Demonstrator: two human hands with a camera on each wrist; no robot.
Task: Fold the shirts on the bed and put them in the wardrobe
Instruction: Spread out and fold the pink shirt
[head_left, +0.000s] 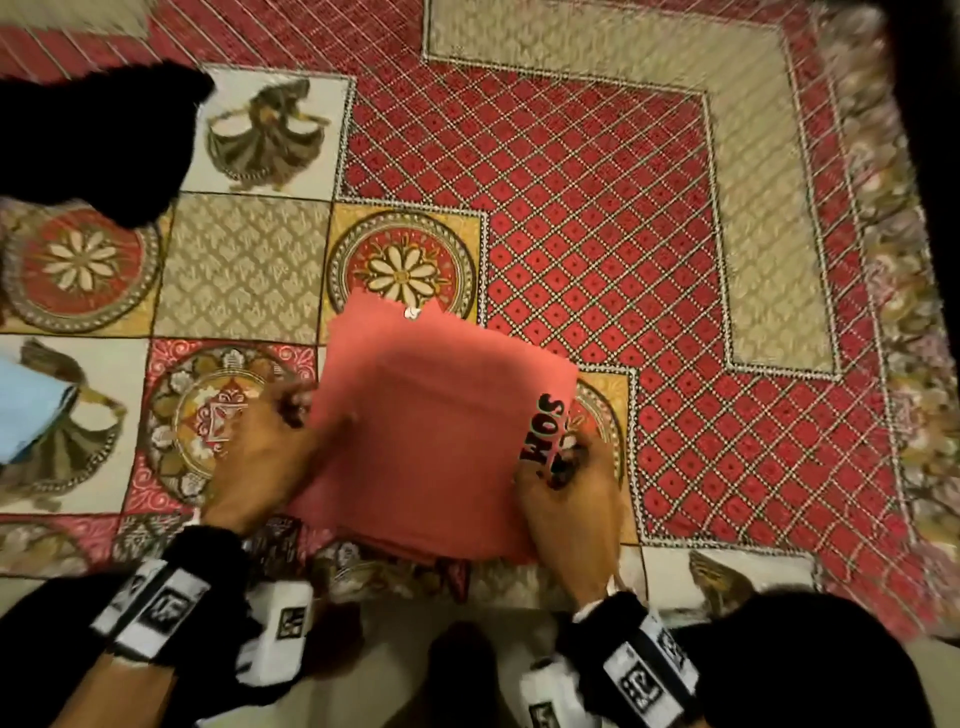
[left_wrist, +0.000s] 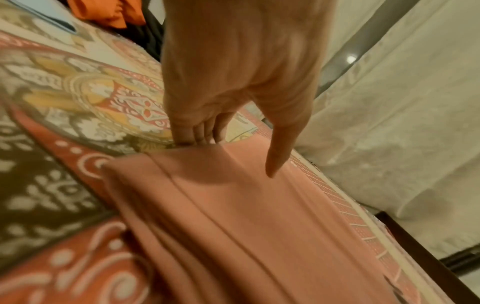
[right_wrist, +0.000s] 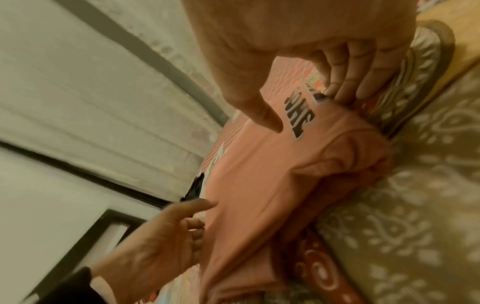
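I am looking down at the bed, which is lying under a red, cream and gold patterned cover. At nine o'clock a pale blue cloth is showing at the frame edge, and at ten o'clock a black garment is lying on the cover. At seven o'clock my left hand is taking the left edge of the folded pink shirt; its grip is clamped there, fingers tucked under the fold and thumb lying on top. The shirt is sitting on the bed near the front edge, around six o'clock, with black lettering showing on its right side. At five o'clock my right hand is pinching the right edge beside that lettering, grip clamped on the fabric.
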